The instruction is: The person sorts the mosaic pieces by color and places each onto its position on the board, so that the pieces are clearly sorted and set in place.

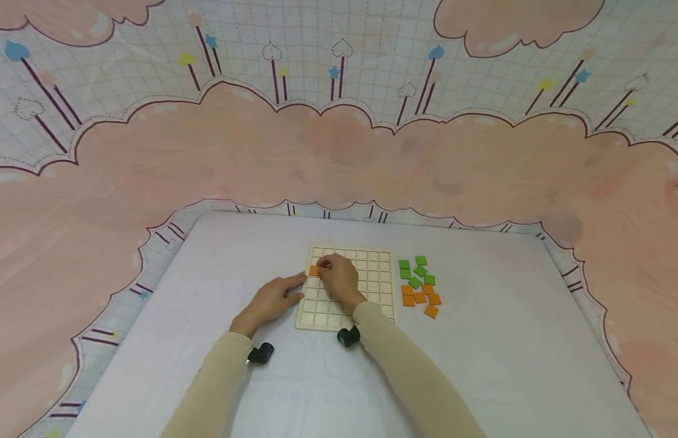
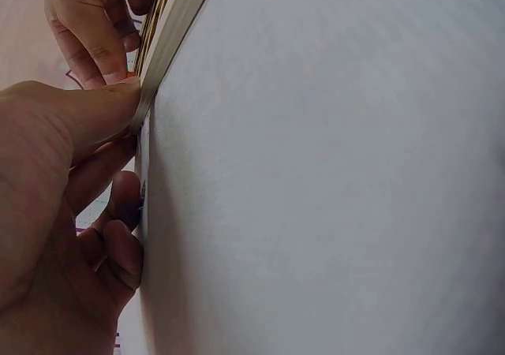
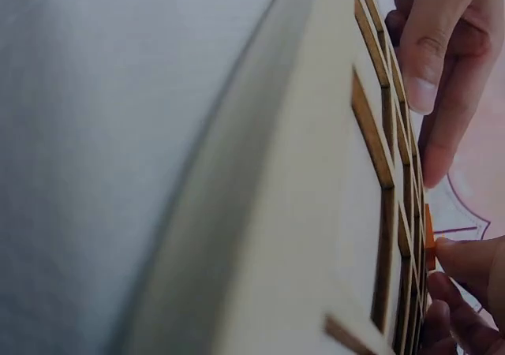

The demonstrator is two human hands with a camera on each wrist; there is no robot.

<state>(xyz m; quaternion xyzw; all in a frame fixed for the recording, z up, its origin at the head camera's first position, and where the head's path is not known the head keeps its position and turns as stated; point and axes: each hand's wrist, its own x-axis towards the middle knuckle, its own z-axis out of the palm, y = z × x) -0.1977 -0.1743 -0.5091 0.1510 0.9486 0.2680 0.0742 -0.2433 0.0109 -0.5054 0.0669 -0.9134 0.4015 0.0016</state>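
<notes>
A pale wooden grid board (image 1: 374, 275) lies on the white table. In the head view an orange square tile (image 1: 314, 271) sits by its left edge, toward the far corner. My right hand (image 1: 341, 278) reaches across the board, fingers bent down beside that tile. From the right wrist, its thumb (image 3: 461, 252) and curled fingers pinch at orange tile (image 3: 430, 233) low on the grid. My left hand (image 1: 270, 298) lies left of the board, index finger and thumb stretched out to its side edge. In the left wrist view the thumb (image 2: 102, 106) meets the board's rim.
Right of the board lie loose green tiles (image 1: 405, 274) and, nearer, loose orange tiles (image 1: 408, 300), several of each. The white table (image 1: 514, 340) reaches back to a patterned cloth backdrop (image 1: 339, 158). A dark camera (image 1: 348, 336) on my right wrist overlaps the board's near edge.
</notes>
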